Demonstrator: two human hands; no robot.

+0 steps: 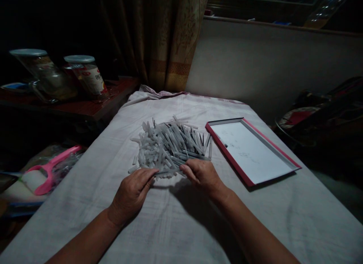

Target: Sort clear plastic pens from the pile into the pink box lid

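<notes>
A heap of translucent grey pens and loose whitish caps lies in the middle of the cloth-covered surface. In front of the heap, one pen spans the gap between my hands. My left hand pinches its left end between thumb and fingers. At the right end, my right hand is closed with thumb and fingertips on it. The fingers of both hands partly hide the pen's ends. To the right rests a shallow red-edged box lid with a white inside and a small dark pen piece in it.
A white cloth covers the surface. On a dark wooden table at left stand lidded jars and a glass mug. Below it is a pink-handled thing. A patterned curtain hangs behind.
</notes>
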